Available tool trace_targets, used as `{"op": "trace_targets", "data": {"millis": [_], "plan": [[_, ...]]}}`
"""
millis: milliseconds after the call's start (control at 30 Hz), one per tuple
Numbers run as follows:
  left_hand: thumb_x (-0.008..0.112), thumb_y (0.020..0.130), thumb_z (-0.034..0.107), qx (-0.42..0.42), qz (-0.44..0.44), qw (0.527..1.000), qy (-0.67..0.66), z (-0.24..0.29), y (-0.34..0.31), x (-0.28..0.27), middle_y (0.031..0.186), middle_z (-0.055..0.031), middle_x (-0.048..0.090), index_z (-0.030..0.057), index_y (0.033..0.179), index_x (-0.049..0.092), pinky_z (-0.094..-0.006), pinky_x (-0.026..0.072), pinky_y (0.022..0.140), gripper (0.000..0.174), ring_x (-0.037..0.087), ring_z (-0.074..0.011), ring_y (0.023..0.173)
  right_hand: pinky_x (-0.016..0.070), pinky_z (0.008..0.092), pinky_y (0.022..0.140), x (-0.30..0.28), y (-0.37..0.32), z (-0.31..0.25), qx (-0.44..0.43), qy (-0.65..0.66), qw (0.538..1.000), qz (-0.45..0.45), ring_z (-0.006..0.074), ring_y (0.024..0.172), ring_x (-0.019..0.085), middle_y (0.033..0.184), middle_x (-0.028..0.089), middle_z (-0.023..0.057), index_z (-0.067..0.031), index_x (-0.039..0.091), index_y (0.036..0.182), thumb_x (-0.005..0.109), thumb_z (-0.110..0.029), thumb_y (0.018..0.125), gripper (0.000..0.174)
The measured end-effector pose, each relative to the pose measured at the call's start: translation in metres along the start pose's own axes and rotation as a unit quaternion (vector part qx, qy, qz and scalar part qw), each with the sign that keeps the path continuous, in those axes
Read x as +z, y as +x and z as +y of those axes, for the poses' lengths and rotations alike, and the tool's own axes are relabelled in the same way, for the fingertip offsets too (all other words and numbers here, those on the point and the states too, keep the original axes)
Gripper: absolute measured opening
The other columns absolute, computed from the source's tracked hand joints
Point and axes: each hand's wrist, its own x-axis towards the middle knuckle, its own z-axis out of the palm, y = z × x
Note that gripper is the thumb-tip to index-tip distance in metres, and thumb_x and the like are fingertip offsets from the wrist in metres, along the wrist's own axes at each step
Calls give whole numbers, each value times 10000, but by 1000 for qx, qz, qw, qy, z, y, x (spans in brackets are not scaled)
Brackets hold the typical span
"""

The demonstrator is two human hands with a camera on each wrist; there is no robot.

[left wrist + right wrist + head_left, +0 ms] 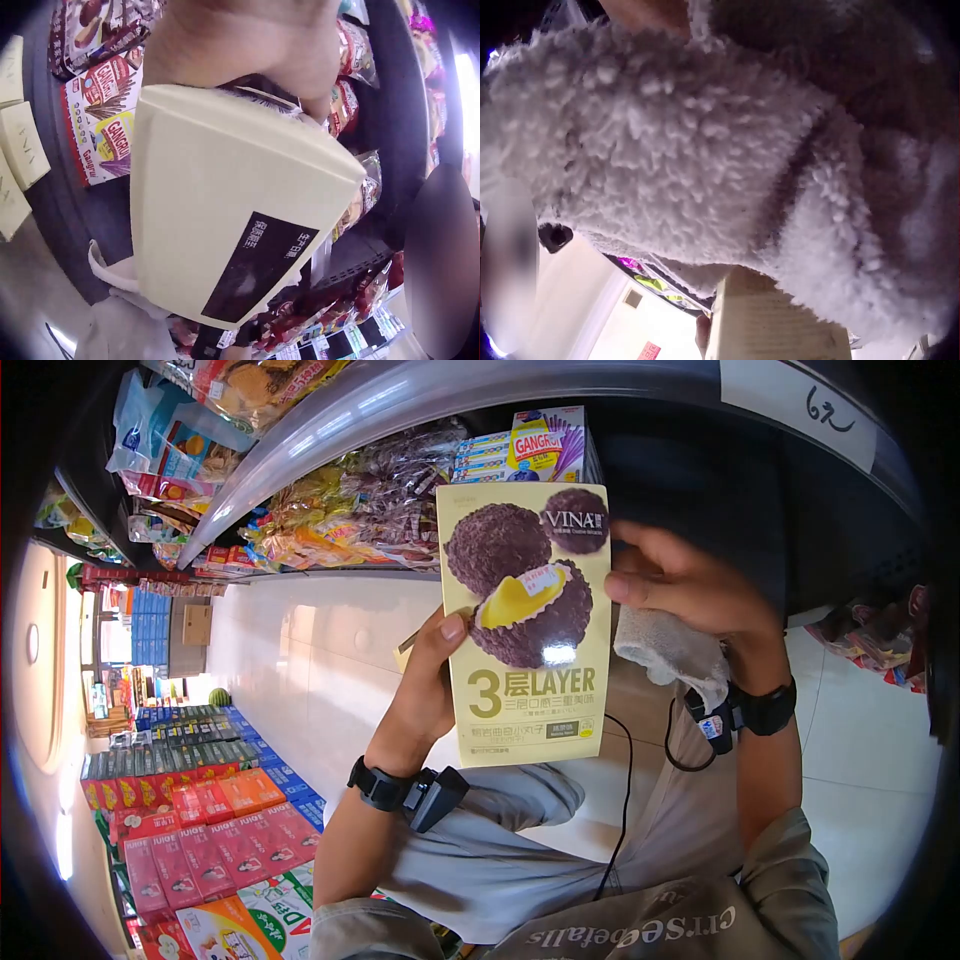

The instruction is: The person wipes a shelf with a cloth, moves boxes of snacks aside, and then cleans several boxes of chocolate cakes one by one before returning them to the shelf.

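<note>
A pale yellow box of chocolate cookie balls [530, 705], marked "3 LAYER", stands upright before me in the head view. My left hand [425, 680] grips its left edge, thumb on the front. In the left wrist view, the box end [202, 187] with a dark printed label faces the camera, below the left hand [247, 37]. My right hand [690, 580] is at the box's upper right edge, thumb tip right at it. A greyish white fluffy cloth [670, 650] hangs from the right hand. That cloth [660, 150] fills most of the right wrist view, hiding the fingers.
Behind the box is a dark shelf with bagged snacks [390, 500] and Gangrui boxes [540, 445]. A price label [800, 410] sits on the shelf edge above. Juice cartons [215, 860] stand at the lower left. Several similar pale boxes [26, 142] appear in the left wrist view.
</note>
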Motion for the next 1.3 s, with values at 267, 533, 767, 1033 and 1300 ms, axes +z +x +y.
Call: {"op": "trace_targets", "data": {"millis": [267, 533, 767, 1033, 1300], "plan": [[405, 934, 553, -12, -24, 999, -31, -7, -2, -10, 1338, -143, 479, 2, 1406, 281, -385, 452, 983, 736, 525, -244, 1184, 456, 248, 848, 2, 3, -3, 29, 133, 991, -14, 160, 942, 597, 1050, 633, 115, 37, 541, 1201, 734, -231, 804, 517], [575, 851, 486, -54, -50, 997, -37, -12, -20, -14, 1334, -120, 480, 27, 1421, 282, -361, 372, 1044, 789, 477, -239, 1226, 505, 272, 818, 2, -4, 18, 1, 309, 951, 9, 161, 930, 627, 1077, 632, 92, 10, 533, 1199, 631, -102, 842, 387], [854, 517, 168, 232, 29, 819, 524, 4, -6, 7, 1315, -157, 441, 53, 1366, 407, -396, 334, 1032, 966, 439, -303, 1217, 472, 252, 840, -33, -9, 21, -23, 203, 978, 33, 136, 937, 609, 1108, 640, 129, 1, 510, 1268, 572, -324, 911, 487], [840, 466, 223, 359, 103, 587, 719, 8, -7, 8, 1287, -143, 469, 116, 1324, 470, -458, 319, 944, 940, 428, -356, 1127, 430, 242, 859, -47, -11, 11, -14, -46, 999, -12, 123, 955, 564, 1073, 641, 119, -5, 522, 1256, 473, -520, 917, 620], [819, 378, 139, 354, 38, 542, 761, 1, 0, 13, 1325, -69, 450, 245, 1288, 525, -511, 306, 943, 963, 415, -340, 1135, 416, 288, 950, -46, -3, 3, 39, -144, 988, -34, 164, 1093, 533, 1198, 577, 106, -4, 489, 1288, 721, -215, 797, 583]]}}
